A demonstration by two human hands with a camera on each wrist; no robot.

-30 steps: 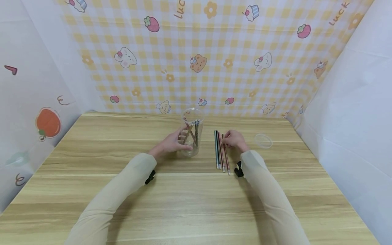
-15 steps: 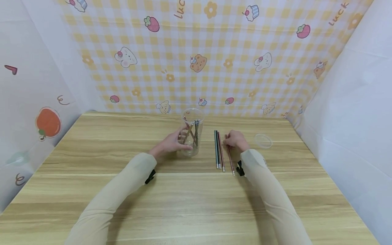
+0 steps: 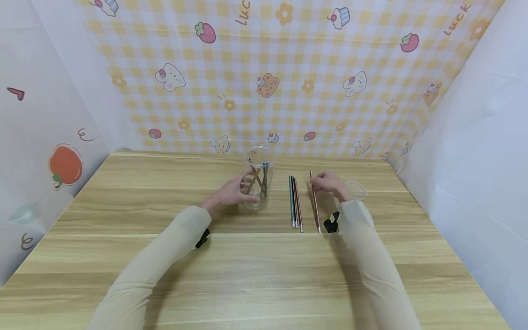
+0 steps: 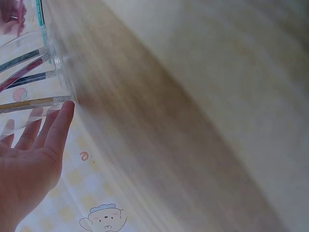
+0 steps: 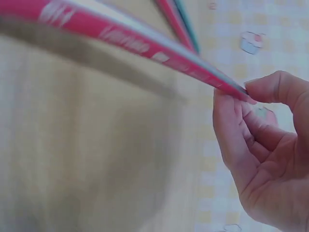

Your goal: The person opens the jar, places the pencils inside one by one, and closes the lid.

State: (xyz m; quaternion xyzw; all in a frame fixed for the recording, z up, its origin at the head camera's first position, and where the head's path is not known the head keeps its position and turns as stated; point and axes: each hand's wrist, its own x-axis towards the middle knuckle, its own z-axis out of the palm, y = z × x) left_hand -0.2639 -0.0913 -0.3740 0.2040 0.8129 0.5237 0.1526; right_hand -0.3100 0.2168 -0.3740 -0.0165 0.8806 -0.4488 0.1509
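Observation:
A tall clear plastic cup [image 3: 259, 201] stands upright on the table, with several pencils [image 3: 264, 181] leaning inside it. My left hand [image 3: 232, 191] holds it from the left, thumb at the front near the base and fingers round the far side; the left wrist view shows those fingers [image 4: 58, 128] along the cup wall. To the right, my right hand [image 3: 327, 182] pinches a red pencil [image 3: 316, 208] near its far end between thumb and fingertips. The right wrist view has this pencil [image 5: 145, 46] raised off the table. Several more pencils [image 3: 294, 204] lie side by side between cup and right hand.
A clear round lid [image 3: 357, 189] lies on the wooden table [image 3: 255, 275], just beyond the right wrist and partly hidden by it. A checked cloth [image 3: 305, 55] hangs behind the table, and white cloth [image 3: 466, 137] stands at the sides.
My right hand has slid the red pencil to the right, away from the other pencils, and lifted it. The left hand and the cup have stayed put.

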